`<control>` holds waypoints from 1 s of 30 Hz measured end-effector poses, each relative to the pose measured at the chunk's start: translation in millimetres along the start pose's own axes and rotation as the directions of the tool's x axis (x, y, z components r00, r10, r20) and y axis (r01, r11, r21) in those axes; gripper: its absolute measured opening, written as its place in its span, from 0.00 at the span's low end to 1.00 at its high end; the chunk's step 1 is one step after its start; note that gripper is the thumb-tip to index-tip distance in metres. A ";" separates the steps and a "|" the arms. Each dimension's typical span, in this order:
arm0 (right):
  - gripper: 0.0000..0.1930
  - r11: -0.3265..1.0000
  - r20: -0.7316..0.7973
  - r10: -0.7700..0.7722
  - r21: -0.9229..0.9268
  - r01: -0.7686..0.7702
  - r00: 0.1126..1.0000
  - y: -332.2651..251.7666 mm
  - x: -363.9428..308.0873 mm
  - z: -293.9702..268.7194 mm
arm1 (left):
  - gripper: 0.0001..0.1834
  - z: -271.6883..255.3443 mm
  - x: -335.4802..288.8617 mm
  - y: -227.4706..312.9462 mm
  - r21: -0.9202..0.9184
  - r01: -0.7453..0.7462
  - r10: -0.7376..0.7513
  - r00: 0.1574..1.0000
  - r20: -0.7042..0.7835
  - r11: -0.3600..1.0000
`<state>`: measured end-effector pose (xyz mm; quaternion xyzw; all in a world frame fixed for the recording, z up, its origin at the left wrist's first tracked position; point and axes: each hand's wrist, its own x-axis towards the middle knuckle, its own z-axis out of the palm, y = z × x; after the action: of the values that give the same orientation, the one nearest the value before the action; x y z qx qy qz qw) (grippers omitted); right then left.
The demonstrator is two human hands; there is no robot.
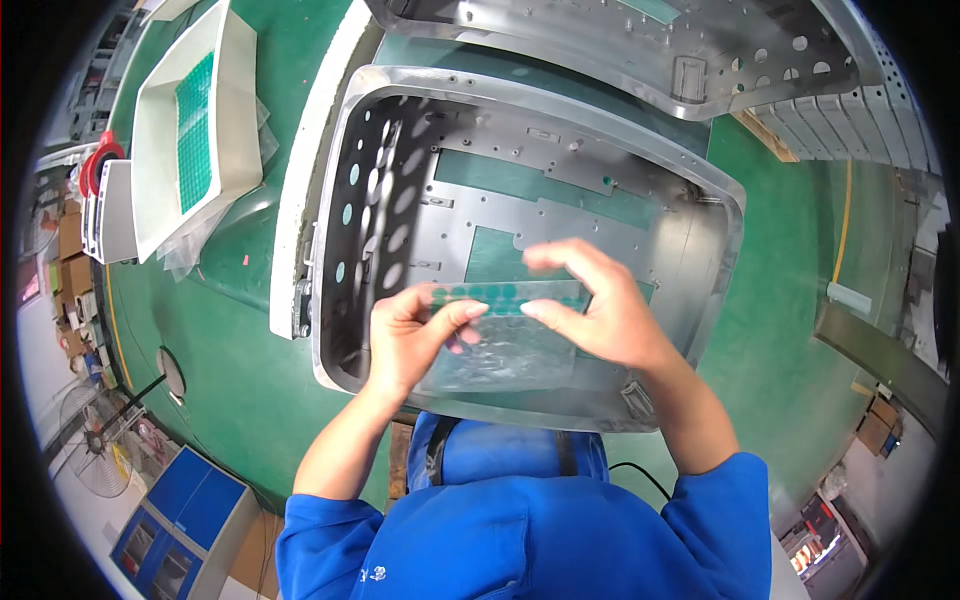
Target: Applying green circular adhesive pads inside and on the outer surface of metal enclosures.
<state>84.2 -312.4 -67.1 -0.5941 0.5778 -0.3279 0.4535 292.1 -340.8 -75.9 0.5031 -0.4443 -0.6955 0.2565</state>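
You're finding room right of your right hand [615, 315]; metal tray walls [682, 245] are rising around, second tray [580, 50] blocking beyond.

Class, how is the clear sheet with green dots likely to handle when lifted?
The clear sheet is probably floppy, as it looks thin and rippled. It seems light: the left hand pinches it near its upper edge. Its glossy glare suggests it could be slippery.

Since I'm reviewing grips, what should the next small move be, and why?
Probably close the right hand on the clear plastic sheet with round green dots: the left hand pinches its left side, while the right index finger and thumb stand apart.
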 end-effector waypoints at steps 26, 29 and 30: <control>0.02 0.992 -0.348 0.104 0.107 -0.070 0.932 76.3 22.8 41.9 | 0.11 -15.8 -12.0 -9.0 0.185 0.139 -0.107 0.979 -0.174 0.973; 0.03 0.952 -0.349 0.245 -0.089 -0.293 0.904 120.0 40.6 29.3 | 0.10 -21.8 -21.2 -13.5 0.181 0.143 -0.117 0.982 -0.145 0.973; 0.03 0.945 -0.337 0.225 -0.151 -0.289 0.914 123.5 44.5 29.6 | 0.10 -22.6 -23.8 -15.4 0.172 0.140 -0.115 0.982 -0.149 0.975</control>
<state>68.5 -341.7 -197.5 -0.4946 0.7458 -0.2966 0.3333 323.0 -322.5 -80.4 0.5988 -0.4540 -0.6305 0.1945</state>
